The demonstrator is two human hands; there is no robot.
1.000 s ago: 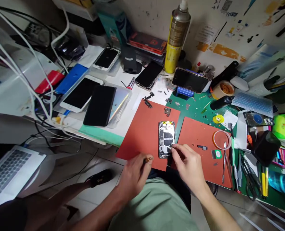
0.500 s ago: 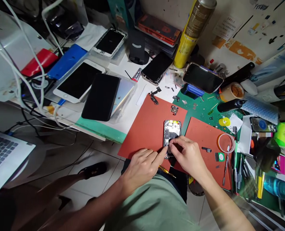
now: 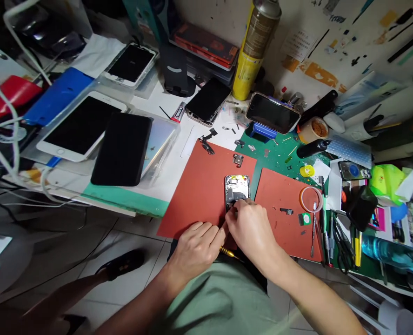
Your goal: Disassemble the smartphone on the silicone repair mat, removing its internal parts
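Observation:
An opened smartphone [image 3: 232, 184] lies on a reddish-brown mat [image 3: 189, 195], its inner parts and circuit board bare at the upper end. My right hand [image 3: 253, 228] covers the phone's lower half, thumb and forefinger pinched together; whatever is between them is too small or hidden. At the phone's lower left edge my left hand [image 3: 199, 242] is closed, its fingers curled and the forefinger tip reaching the phone beside my right fingertips. Below the hands a yellow-handled screwdriver [image 3: 228, 251] is partly in sight. Small metal phone parts [image 3: 237, 160] lie above the phone.
On the second mat [image 3: 267, 186] are a small black part [image 3: 286, 211], a tape roll [image 3: 311, 199] and a metal pry tool [image 3: 314, 232]. Several phones, including a white one [image 3: 58, 151], lie left. A yellow spray can [image 3: 244, 70] stands behind. A person's leg [image 3: 63, 288] shows lower left.
The view has shifted right. My right hand has moved lower over the phone and turned, hiding more of it. My left forefinger, earlier stretched onto the phone, is now more curled at its edge.

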